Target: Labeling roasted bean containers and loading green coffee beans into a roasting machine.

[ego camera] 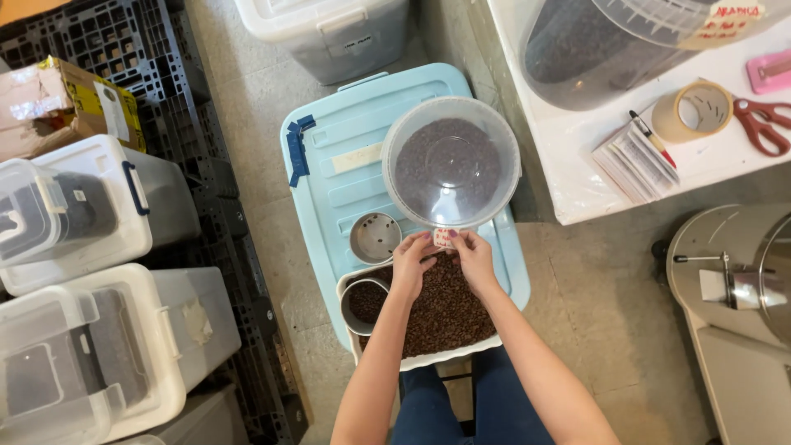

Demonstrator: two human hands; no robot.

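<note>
Fingers: both sets pinched nearly closed on a small white label (pixel 444 238), thumbs and forefingers meeting on it from either side.
Left hand (pixel 411 265): grips the label's left edge, wrist over the tray.
Right hand (pixel 476 259): grips the label's right edge, same height as the left.
Label spot: at the near rim of the clear round tub (pixel 451 161), touching or just off it, cannot tell which.
Tub: full of dark coffee beans, sits on the pale blue bin lid (pixel 329 189).
Tray (pixel 432 356): white, heaped with brown beans, right under both hands.
Scoop (pixel 362 303): metal, lying in the tray's left side, beans in it.
Metal cup (pixel 376 237): almost empty, just left of the hands on the lid.
Step, by my read: sticking or straightening the label on the tub.
Next move needs: label pressed flat to the rim, tub kept from sliding.
Further out: tape roll (pixel 693 110), red scissors (pixel 764 120), pen (pixel 652 138) on the white table (pixel 577 185) at right.
</note>
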